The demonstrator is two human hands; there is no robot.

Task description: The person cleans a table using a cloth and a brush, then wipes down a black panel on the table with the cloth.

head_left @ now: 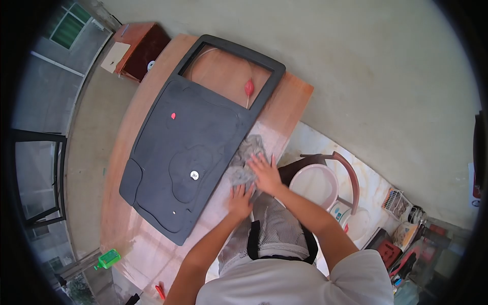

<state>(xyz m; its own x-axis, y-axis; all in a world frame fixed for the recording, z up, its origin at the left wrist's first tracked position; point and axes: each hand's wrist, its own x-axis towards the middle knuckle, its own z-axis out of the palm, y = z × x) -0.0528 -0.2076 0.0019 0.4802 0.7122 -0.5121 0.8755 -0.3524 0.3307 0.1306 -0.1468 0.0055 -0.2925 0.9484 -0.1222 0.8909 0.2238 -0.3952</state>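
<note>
A crumpled grey cloth [246, 160] lies on the wooden table [300, 96], beside the near long edge of a large dark grey panel [190, 122]. My right hand [265, 174] rests flat on the cloth with its fingers spread. At the cloth's lower end is my left hand [241, 201], fingers apart and tips touching its edge. The panel has a rectangular opening at its far end, where a red object [249, 87] with a thin cord shows. A small red spot [173, 116] and a round white piece [194, 175] are on the panel.
A green bottle [108, 258] stands at the table's lower left, and a red-brown box [137, 51] at the far left. Right of the table are a pink-rimmed basin [314, 186], a curved brown armrest [348, 173] and a white bucket [356, 221]. A wire rack [396, 202] is farther right.
</note>
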